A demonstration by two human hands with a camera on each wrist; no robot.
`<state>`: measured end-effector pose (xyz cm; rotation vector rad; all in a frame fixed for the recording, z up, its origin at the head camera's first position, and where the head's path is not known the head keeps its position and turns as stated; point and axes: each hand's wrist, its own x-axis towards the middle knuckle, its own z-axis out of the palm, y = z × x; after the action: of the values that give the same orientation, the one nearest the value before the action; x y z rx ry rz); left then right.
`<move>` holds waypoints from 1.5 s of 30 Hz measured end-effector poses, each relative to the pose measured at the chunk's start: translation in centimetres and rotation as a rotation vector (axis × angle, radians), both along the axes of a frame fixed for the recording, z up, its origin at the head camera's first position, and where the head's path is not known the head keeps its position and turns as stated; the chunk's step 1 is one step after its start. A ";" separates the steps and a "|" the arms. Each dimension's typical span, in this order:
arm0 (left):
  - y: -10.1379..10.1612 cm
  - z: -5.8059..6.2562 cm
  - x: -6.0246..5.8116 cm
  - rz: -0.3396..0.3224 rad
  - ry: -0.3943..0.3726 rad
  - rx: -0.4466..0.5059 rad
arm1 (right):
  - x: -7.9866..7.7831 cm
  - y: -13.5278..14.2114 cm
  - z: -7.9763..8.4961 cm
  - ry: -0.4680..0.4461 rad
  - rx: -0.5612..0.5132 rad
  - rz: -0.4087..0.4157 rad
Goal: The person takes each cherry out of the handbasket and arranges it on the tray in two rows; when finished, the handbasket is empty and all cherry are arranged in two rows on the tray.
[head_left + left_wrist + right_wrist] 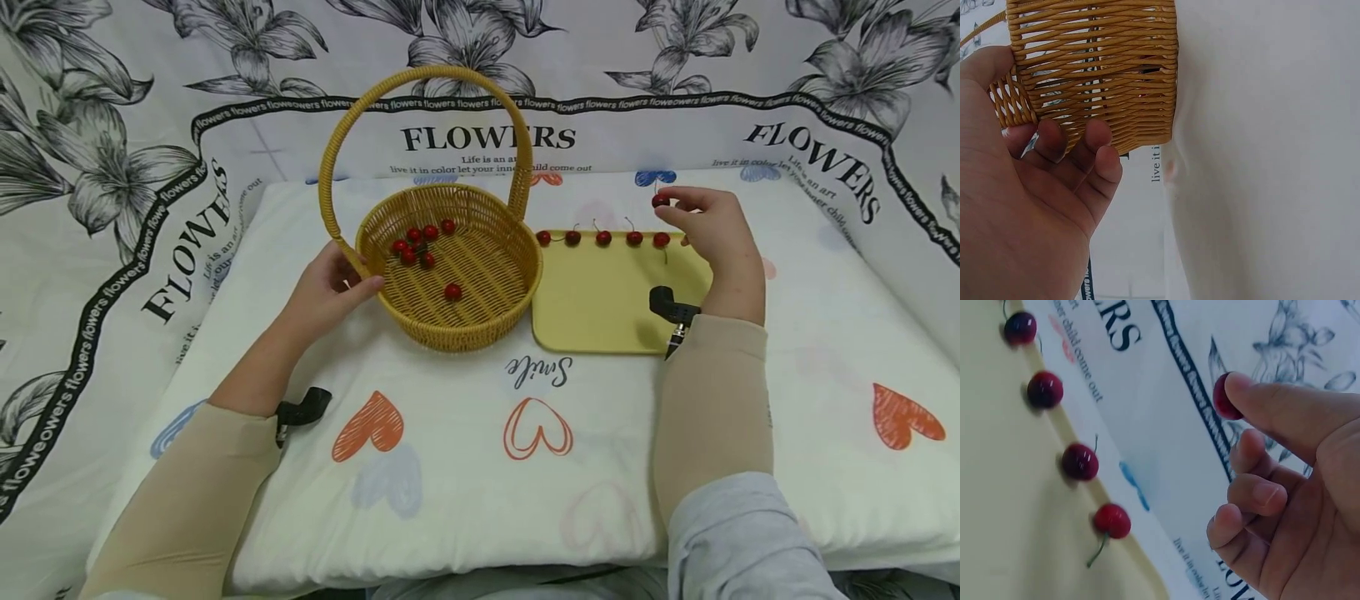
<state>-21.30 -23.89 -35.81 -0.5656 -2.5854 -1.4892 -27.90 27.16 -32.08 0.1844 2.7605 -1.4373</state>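
Observation:
My left hand grips the round yellow wicker basket at its left side, where the tall handle meets the rim. Inside the basket lies a cluster of red cherries, with a single cherry nearer its front. In the left wrist view, the thumb and fingertips are against the woven side. My right hand pinches a dark red cherry between thumb and forefinger, above the far right of the yellow tray. Several cherries with stems sit in a row along the tray's far edge.
Beneath everything is a white cloth with printed hearts and lettering. Behind it rises a white flower-printed fabric with a black border. The tray's left end sits right beside the basket. A small black device is on each wrist.

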 end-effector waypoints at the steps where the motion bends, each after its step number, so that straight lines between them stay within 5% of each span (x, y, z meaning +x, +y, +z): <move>1: 0.2 0.2 0.1 -0.001 -0.003 0.000 | 0.0 0.4 -0.3 -0.005 0.011 -0.016; 10: -0.4 -1.6 -1.1 0.012 -0.025 -0.021 | -0.7 2.7 -2.8 -0.038 0.018 -0.205; 17: 0.4 -0.2 0.0 -0.002 -0.027 -0.015 | -1.3 3.5 -5.0 -0.127 0.058 -0.254; 21: -0.4 -1.7 -1.0 0.014 -0.025 -0.019 | -1.8 3.5 -5.7 -0.182 0.088 -0.287; 28: -0.7 -1.5 -0.9 0.014 -0.005 -0.014 | -2.0 3.0 -5.8 -0.183 0.099 -0.322; 36: -0.8 -1.7 -0.9 0.010 -0.009 -0.005 | -1.2 3.5 -4.9 -0.180 -0.106 -0.382; 40: -0.8 -1.8 -1.0 0.011 -0.008 0.001 | -0.8 3.7 -3.1 -0.158 -0.193 -0.445; 45: -0.7 -1.6 -1.0 0.014 -0.008 -0.002 | -0.6 2.8 -0.5 -0.067 -0.285 -0.430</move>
<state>-22.35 -24.60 -37.37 -0.5424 -2.5913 -1.4882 -28.48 29.97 -32.56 0.8397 2.5224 -1.8508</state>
